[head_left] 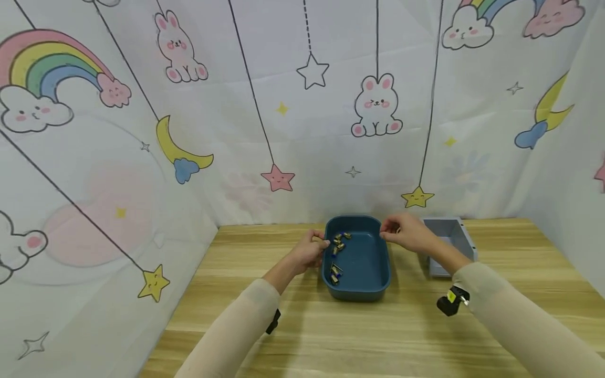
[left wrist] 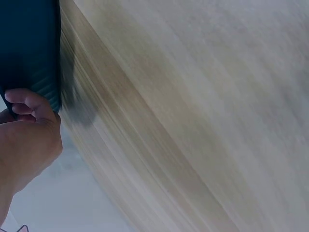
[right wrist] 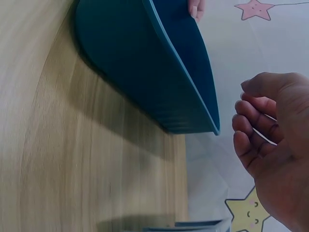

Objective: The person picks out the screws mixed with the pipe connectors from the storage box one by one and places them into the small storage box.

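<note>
A dark blue rectangular bin (head_left: 361, 265) stands on the table. Along its left side lie several small brass-coloured metal pieces with blue parts (head_left: 337, 244), like fittings. My left hand (head_left: 309, 251) grips the bin's left rim, thumb over the edge; in the left wrist view the same hand (left wrist: 31, 130) pinches the wall near a corner. Beside the right rim, my right hand (head_left: 408, 232) hovers with loosely bent fingers. The right wrist view shows that hand (right wrist: 275, 130) apart from the bin (right wrist: 140, 67), holding nothing.
A grey open box (head_left: 449, 236) sits right of the bin, partly behind the right forearm. The wooden table (head_left: 378, 336) ends at a white patterned curtain (head_left: 321, 142) at the back and sides. Small black devices (head_left: 451, 302) are worn at both wrists.
</note>
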A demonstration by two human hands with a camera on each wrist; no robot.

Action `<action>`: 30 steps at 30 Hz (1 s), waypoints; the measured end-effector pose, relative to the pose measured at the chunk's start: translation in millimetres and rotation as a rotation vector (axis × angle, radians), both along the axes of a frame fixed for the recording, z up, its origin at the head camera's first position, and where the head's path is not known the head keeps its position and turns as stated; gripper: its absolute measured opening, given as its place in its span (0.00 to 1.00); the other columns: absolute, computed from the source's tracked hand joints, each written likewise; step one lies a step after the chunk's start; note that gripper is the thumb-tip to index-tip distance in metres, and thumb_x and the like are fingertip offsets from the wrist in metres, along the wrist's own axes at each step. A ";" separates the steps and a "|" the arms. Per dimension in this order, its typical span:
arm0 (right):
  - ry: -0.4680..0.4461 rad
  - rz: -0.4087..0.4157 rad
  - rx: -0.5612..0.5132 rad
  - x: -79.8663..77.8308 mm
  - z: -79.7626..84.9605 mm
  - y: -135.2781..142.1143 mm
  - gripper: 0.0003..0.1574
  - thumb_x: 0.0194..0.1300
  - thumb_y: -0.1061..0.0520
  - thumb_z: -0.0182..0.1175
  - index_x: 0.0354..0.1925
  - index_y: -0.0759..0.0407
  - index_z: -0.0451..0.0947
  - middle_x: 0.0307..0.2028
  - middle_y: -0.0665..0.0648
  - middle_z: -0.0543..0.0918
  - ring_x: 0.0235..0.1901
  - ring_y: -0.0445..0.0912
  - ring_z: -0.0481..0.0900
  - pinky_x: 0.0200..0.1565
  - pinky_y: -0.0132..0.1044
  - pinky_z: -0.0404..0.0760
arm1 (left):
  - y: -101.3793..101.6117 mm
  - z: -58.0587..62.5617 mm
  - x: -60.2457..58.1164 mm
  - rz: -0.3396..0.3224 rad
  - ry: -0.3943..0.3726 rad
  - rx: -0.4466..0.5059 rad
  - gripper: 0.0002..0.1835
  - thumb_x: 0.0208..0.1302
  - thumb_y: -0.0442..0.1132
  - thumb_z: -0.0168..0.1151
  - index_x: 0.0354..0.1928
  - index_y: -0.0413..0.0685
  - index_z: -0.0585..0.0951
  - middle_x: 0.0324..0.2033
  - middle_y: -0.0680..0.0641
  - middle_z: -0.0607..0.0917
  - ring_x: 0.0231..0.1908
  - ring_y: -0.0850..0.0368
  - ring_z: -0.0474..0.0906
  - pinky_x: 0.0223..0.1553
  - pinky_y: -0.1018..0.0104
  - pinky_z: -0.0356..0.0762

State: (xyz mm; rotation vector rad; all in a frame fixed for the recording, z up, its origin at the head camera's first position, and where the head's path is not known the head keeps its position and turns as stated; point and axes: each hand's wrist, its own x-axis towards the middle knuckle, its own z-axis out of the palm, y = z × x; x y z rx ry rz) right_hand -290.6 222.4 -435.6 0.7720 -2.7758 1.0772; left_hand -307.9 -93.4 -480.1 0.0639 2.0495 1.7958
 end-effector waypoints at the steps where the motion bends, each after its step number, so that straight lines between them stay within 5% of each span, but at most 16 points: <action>1: 0.005 -0.001 0.000 -0.4 -1.1 -0.7 0.03 0.73 0.60 0.68 0.41 0.61 0.85 0.34 0.51 0.84 0.34 0.44 0.80 0.37 0.39 0.80 | 0.7 -0.5 0.2 -0.003 -0.003 0.002 0.15 0.83 0.38 0.55 0.62 0.44 0.65 0.28 0.49 0.75 0.21 0.60 0.68 0.26 0.67 0.70; 6: 0.030 0.014 -0.001 -3.5 -6.8 -5.0 0.02 0.72 0.62 0.69 0.41 0.61 0.85 0.33 0.50 0.84 0.34 0.43 0.80 0.36 0.38 0.80 | 2.2 -2.6 0.0 -0.003 -0.010 0.016 0.15 0.83 0.39 0.54 0.63 0.44 0.65 0.25 0.50 0.74 0.16 0.63 0.60 0.26 0.67 0.68; 30: -0.053 0.047 -0.110 -4.8 -20.1 -39.0 0.03 0.72 0.62 0.68 0.40 0.63 0.85 0.32 0.51 0.83 0.31 0.45 0.78 0.34 0.35 0.79 | -1.0 -2.5 -4.9 -0.019 -0.014 0.034 0.14 0.83 0.39 0.55 0.61 0.45 0.66 0.25 0.50 0.73 0.19 0.60 0.64 0.23 0.67 0.65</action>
